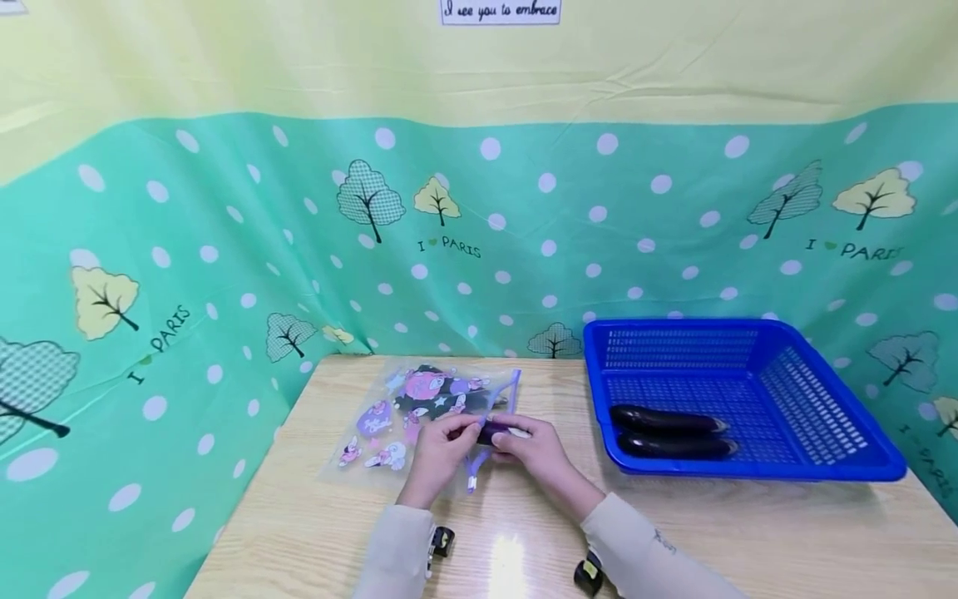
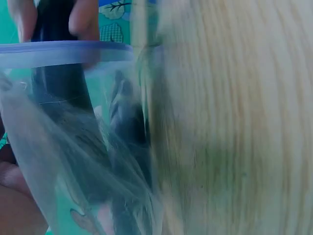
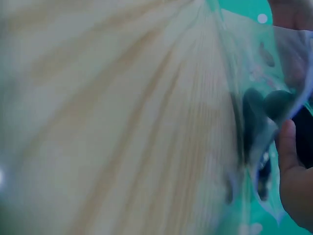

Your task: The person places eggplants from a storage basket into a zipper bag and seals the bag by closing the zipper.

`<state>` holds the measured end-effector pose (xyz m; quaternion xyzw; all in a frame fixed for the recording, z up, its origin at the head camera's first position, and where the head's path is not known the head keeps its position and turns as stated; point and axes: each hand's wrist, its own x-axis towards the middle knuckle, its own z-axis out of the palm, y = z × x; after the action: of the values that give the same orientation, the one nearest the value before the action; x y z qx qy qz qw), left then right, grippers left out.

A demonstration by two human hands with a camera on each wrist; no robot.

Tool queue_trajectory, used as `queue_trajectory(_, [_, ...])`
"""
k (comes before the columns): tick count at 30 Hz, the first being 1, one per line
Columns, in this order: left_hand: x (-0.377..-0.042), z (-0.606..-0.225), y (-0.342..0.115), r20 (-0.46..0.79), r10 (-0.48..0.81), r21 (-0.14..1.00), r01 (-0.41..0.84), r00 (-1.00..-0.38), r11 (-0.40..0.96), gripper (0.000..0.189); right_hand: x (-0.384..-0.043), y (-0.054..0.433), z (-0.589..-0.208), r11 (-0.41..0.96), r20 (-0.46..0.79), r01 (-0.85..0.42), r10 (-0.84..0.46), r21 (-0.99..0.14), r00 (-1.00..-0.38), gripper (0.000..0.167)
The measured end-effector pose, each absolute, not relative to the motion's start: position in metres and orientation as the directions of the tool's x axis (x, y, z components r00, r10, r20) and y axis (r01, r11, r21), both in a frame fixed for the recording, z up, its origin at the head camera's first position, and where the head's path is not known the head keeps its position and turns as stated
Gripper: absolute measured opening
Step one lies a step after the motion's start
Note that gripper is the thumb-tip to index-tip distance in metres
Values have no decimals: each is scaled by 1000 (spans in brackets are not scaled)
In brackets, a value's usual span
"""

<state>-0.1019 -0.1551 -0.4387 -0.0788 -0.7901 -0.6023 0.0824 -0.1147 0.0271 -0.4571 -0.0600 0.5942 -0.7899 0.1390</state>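
A clear zip bag [image 1: 377, 449] with cartoon prints and a purple zip edge lies on the table, its mouth to the right. My left hand [image 1: 440, 449] pinches the bag at its mouth. My right hand [image 1: 545, 456] grips a dark purple eggplant [image 1: 490, 433], which is partly inside the bag mouth. In the left wrist view the held eggplant [image 2: 61, 85] shows through the plastic, beside another eggplant [image 2: 127, 127] lying in the bag. The right wrist view shows my right thumb [image 3: 288, 147] against the held eggplant.
A blue plastic basket [image 1: 748, 475] stands at the right, with two eggplants [image 1: 666, 420] lying in it. The wooden table [image 1: 299, 541] meets a green and yellow patterned cloth [image 1: 524, 283] at the back and left.
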Motion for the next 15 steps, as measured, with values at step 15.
queue_trajectory(15, [-102,-439,-155,266,3,920,255,-964,298,13,-140,-14,-477,127,-59,-3,-474,-992,-879,34])
